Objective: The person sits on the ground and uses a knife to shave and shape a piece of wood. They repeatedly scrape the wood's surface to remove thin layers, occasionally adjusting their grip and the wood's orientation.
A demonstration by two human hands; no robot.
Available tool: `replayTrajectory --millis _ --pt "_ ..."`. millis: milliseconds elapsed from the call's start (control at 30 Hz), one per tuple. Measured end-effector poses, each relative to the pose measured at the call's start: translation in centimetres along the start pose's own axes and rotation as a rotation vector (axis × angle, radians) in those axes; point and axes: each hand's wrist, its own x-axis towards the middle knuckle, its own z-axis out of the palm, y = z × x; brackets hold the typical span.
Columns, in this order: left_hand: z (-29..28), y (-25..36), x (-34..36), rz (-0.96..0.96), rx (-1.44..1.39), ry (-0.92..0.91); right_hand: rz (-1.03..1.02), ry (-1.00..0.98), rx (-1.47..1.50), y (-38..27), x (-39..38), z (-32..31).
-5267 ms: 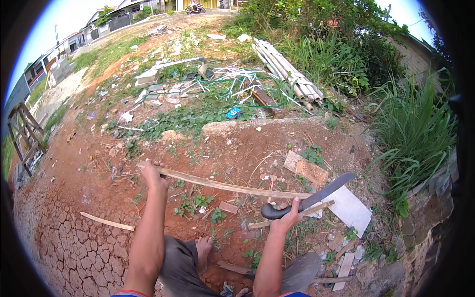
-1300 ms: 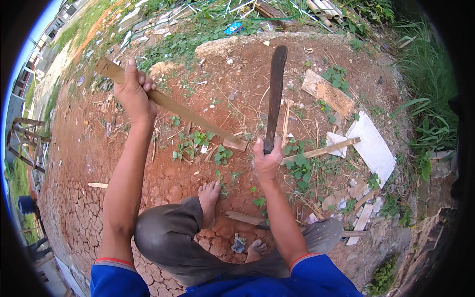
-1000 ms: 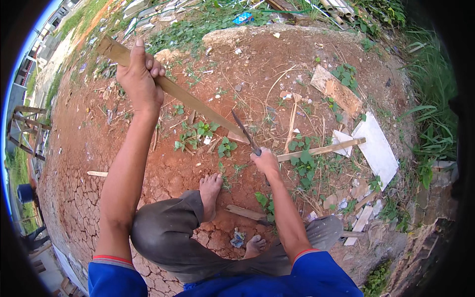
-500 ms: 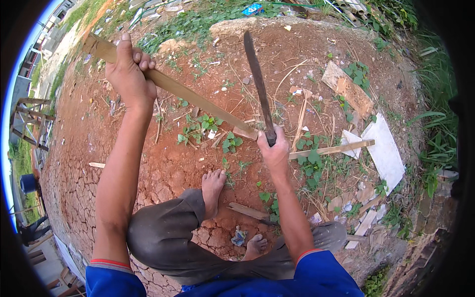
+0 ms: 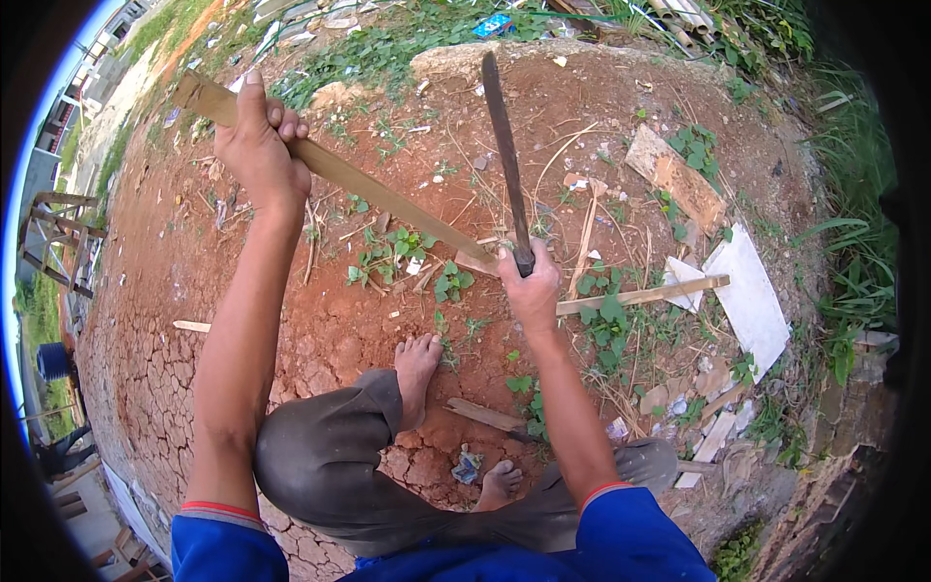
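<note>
A long flat wooden strip [image 5: 388, 201] slants from the upper left down to the middle. My left hand [image 5: 260, 155] is closed round it near its upper end, thumb pointing up. The strip's lower end reaches the ground by a small wood block [image 5: 475, 262], close to my right hand. In my right hand [image 5: 533, 291] is a dark-bladed machete [image 5: 502, 136], gripped at the handle. Its blade points up and away, apart from the upper strip. The handle is mostly hidden by my fingers.
Red cracked soil [image 5: 145, 388] lies around my bare foot [image 5: 417, 373]. To the right are another wooden strip [image 5: 645, 295], a white broken board [image 5: 752, 301] and a brown board piece [image 5: 676, 175]. Leafy weeds [image 5: 609, 325] grow between. A wooden trestle [image 5: 60, 238] stands far left.
My right hand and the machete have shifted slightly up and left. The left hand, still holding the strip, has moved a little to the right.
</note>
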Motion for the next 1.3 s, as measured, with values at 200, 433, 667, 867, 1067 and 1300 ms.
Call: replayTrajectory --millis 200,433,667,867,1067,1300 --pt "0.0 0.5 -0.5 -0.025 0.017 -0.011 0.605 -0.324 0.026 1.6 -2.3 0.9" --pt "-1.3 0.1 0.2 0.000 0.016 0.053 0.120 -0.098 0.029 1.5 -0.6 0.6" --pt "-1.9 0.2 0.1 -0.014 0.010 0.088 0.379 -0.312 -0.431 2.7 -2.8 1.0" --pt "-1.6 0.1 -0.1 0.021 0.007 0.085 0.370 -0.291 0.004 1.0 -1.9 -0.6" --pt "-1.4 0.5 -0.3 0.006 0.019 0.067 -0.101 0.022 -0.322 2.1 -2.6 0.6" --pt "-2.0 0.7 -0.8 0.004 0.027 0.085 0.334 -0.279 -0.071 6.4 -2.6 1.0"
